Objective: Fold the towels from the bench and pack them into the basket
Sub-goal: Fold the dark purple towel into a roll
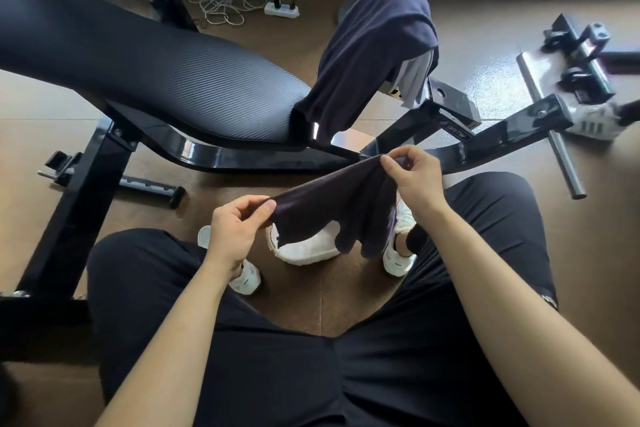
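A small dark purple towel (341,210) hangs stretched between my hands above the floor. My left hand (235,232) pinches its near left corner between thumb and fingers. My right hand (412,180) pinches the far right corner. Below the towel stands a white basket (311,250), mostly hidden by the cloth. A larger dark blue towel (374,55) is draped over the end of the black padded bench (156,66), with a pale grey towel (415,80) hanging under it.
The bench's black steel frame (86,184) spreads across the brown floor. My feet in white shoes (246,279) flank the basket. Loose black metal parts (575,55) lie at the right. A power strip (281,9) and cables sit by the wall.
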`<action>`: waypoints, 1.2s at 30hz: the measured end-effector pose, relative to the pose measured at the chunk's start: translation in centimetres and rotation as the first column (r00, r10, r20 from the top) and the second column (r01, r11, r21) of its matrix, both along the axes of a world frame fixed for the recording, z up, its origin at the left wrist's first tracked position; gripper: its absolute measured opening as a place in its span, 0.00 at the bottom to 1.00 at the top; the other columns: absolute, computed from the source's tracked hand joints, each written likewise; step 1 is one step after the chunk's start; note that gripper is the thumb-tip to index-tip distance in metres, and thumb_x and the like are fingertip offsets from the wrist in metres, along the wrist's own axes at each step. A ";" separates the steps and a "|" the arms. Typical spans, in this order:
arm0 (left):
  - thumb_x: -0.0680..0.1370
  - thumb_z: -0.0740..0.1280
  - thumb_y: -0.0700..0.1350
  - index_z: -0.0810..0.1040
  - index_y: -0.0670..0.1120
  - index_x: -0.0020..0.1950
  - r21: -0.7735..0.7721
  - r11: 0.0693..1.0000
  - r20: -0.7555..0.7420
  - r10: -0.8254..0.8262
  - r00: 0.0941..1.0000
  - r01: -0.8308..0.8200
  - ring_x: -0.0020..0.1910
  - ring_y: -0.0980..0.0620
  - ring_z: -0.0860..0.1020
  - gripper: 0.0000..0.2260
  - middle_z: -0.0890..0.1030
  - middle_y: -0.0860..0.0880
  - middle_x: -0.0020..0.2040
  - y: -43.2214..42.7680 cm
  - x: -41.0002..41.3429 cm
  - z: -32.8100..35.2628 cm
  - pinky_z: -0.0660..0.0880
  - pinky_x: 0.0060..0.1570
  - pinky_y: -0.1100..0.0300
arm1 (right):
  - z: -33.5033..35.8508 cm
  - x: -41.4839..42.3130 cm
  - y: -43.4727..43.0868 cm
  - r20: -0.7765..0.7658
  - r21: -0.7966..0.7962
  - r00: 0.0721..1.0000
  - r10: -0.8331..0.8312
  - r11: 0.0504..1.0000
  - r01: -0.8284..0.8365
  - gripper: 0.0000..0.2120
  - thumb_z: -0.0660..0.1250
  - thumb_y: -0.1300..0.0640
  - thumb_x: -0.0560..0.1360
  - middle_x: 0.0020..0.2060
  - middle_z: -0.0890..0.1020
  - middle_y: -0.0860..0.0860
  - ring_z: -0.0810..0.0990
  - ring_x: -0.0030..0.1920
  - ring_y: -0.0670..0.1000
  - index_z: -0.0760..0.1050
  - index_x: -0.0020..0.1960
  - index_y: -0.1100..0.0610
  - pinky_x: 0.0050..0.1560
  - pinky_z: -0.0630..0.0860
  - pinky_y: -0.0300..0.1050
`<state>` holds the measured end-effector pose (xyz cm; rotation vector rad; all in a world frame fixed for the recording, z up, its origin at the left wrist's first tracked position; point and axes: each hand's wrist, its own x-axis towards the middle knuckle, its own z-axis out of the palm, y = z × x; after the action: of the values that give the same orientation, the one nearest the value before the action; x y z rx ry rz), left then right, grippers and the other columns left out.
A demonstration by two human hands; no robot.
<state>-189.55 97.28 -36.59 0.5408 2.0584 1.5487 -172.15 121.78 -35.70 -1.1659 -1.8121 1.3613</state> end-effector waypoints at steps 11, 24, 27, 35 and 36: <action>0.80 0.70 0.40 0.85 0.48 0.51 0.138 0.990 0.157 -0.005 0.988 -0.016 0.51 0.49 0.85 0.06 0.87 0.47 0.48 1.2 1.1 -0.2 0.81 0.54 0.54 | 1.1 0.7 -2.4 -0.038 -0.224 0.903 0.428 0.877 -0.425 0.19 0.70 0.73 0.74 0.49 0.87 0.52 0.87 0.48 0.48 0.83 0.59 0.57 0.49 0.82 0.39; 0.78 0.73 0.39 0.87 0.51 0.53 0.122 0.987 0.117 -0.117 0.986 0.103 0.51 0.51 0.86 0.08 0.88 0.50 0.49 1.8 2.8 -0.8 0.82 0.56 0.52 | 0.9 -1.7 -6.2 0.024 -0.032 0.810 0.586 0.810 -0.585 0.05 0.76 0.65 0.73 0.45 0.85 0.56 0.85 0.45 0.49 0.84 0.48 0.64 0.51 0.82 0.42; 0.78 0.72 0.38 0.86 0.55 0.52 0.110 0.985 0.095 -0.146 0.985 0.135 0.51 0.56 0.85 0.11 0.88 0.57 0.47 1.8 3.0 -0.8 0.82 0.54 0.56 | 1.0 -2.0 -6.9 0.013 -0.036 0.793 0.610 0.793 -0.609 0.04 0.76 0.65 0.73 0.41 0.86 0.52 0.84 0.43 0.42 0.84 0.48 0.65 0.50 0.80 0.36; 0.77 0.73 0.36 0.87 0.49 0.50 0.132 0.983 0.108 -0.141 0.984 0.126 0.48 0.51 0.86 0.09 0.88 0.52 0.45 1.9 3.0 -1.4 0.83 0.55 0.49 | 0.2 -2.5 -7.0 0.066 -0.002 0.812 0.580 0.814 -0.581 0.04 0.78 0.62 0.72 0.37 0.86 0.46 0.82 0.38 0.40 0.85 0.45 0.56 0.44 0.78 0.34; 0.76 0.74 0.36 0.87 0.48 0.50 0.134 0.986 0.122 -0.120 0.985 0.104 0.47 0.50 0.86 0.08 0.88 0.50 0.45 1.9 3.0 -1.4 0.83 0.55 0.47 | 0.3 -2.4 -6.9 0.069 -0.001 0.808 0.586 0.810 -0.587 0.03 0.77 0.62 0.73 0.38 0.86 0.45 0.82 0.39 0.39 0.86 0.46 0.57 0.45 0.77 0.33</action>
<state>-186.54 99.20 -38.00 0.5769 1.8114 1.6117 -174.55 114.86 -35.37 -0.6499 -2.3506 1.6366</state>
